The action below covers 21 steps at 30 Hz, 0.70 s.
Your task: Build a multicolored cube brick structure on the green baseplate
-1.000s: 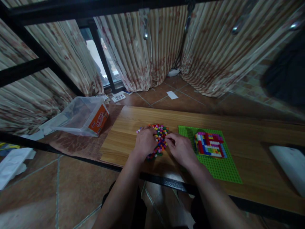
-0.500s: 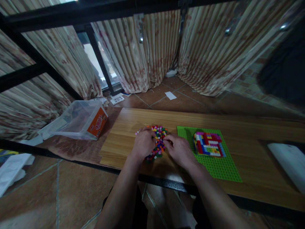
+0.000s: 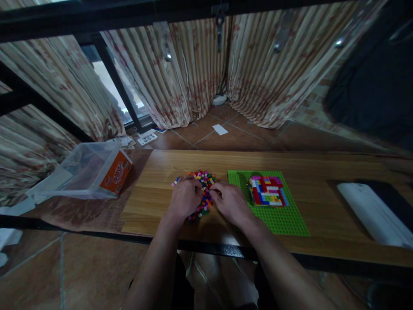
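Observation:
A pile of small coloured bricks (image 3: 202,181) lies on the wooden table (image 3: 309,172). My left hand (image 3: 184,199) rests on the pile's left side, knuckles up, fingers curled down into the bricks. On the pile's right side my right hand (image 3: 229,202) has its fingertips pinched together at the bricks; what they hold is too small to see. To the right lies a green baseplate (image 3: 284,219) with a flat multicoloured brick build (image 3: 267,190) on its far part.
A clear plastic box with an orange label (image 3: 93,168) stands on the brown mat at the table's left. A white object (image 3: 371,211) lies at the right edge. Striped curtains and a black frame stand behind; papers lie on the tiled floor.
The view has shifted, so everything sits further left in the picture. Both hands stay on the brick pile with small finger movements.

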Tool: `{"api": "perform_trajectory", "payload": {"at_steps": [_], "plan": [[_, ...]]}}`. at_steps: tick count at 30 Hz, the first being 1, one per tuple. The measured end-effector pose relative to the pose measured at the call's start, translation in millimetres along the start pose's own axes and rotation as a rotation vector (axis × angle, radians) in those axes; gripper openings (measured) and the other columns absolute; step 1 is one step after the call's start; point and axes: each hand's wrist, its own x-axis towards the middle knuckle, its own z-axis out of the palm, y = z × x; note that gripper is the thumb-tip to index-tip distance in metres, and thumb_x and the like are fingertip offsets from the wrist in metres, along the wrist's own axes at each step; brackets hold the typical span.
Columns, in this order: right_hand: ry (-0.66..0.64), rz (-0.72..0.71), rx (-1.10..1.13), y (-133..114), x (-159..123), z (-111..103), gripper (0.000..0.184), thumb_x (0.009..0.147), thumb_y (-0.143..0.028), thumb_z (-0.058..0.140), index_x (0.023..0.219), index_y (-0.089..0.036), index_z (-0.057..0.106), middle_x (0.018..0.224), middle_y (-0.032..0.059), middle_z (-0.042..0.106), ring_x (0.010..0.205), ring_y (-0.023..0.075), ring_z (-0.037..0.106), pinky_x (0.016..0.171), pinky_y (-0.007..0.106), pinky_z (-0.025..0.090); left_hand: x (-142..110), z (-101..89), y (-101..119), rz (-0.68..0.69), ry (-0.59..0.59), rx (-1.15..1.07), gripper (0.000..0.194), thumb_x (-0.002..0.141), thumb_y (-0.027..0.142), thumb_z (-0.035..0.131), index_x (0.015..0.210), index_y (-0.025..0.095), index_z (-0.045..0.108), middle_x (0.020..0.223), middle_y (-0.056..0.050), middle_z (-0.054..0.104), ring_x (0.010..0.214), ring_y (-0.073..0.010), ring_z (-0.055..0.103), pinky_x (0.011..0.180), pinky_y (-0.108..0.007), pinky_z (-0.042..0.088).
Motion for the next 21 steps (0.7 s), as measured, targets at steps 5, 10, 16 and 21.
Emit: {"api": "perform_trajectory", "payload": {"at_steps": [5, 10, 16, 21], "plan": [[-0.007, 0.018, -0.008, -2.6, -0.7, -3.4, 0.017, 0.094, -0.022, 0.054, 0.093, -0.018, 0.071, 0.096, 0.0057, 0.072, 0.090, 0.0178, 0.065, 0.079, 0.026, 0.041, 2.2, 0.6, 0.8, 0.023, -0.020, 0.011, 0.022, 0.081, 0.010, 0.053, 0.078, 0.017, 0.074, 0.099, -0.012, 0.072, 0.099, -0.0257, 0.064, 0.092, -0.037, 0.047], [-0.010, 0.016, -0.003, -2.3, -0.9, -3.3, 0.017, 0.094, -0.021, 0.054, 0.091, -0.019, 0.071, 0.094, 0.0053, 0.072, 0.088, 0.0177, 0.065, 0.078, 0.026, 0.041, 3.0, -0.3, 1.5, 0.040, -0.031, 0.040, 0.024, 0.082, 0.009, 0.050, 0.075, 0.017, 0.071, 0.092, -0.011, 0.070, 0.093, -0.0244, 0.063, 0.087, -0.035, 0.047], [0.004, -0.001, 0.012, -0.8, -0.8, -1.2, 0.018, 0.093, -0.021, 0.054, 0.093, -0.019, 0.071, 0.095, 0.0054, 0.072, 0.089, 0.0178, 0.065, 0.078, 0.026, 0.042, 2.2, 0.6, 1.8, 0.043, -0.016, 0.051, 0.021, 0.083, 0.010, 0.049, 0.076, 0.017, 0.067, 0.090, -0.010, 0.070, 0.090, -0.0231, 0.063, 0.082, -0.033, 0.046], [0.032, -0.008, 0.026, 1.8, -1.1, -0.8, 0.018, 0.093, -0.021, 0.053, 0.091, -0.020, 0.071, 0.092, 0.0053, 0.072, 0.087, 0.0180, 0.066, 0.079, 0.027, 0.043, 2.0, -5.1, 4.2, -0.045, 0.011, -0.059, 0.019, 0.085, 0.014, 0.048, 0.080, 0.017, 0.066, 0.086, -0.010, 0.070, 0.082, -0.0225, 0.064, 0.073, -0.031, 0.044]]}}
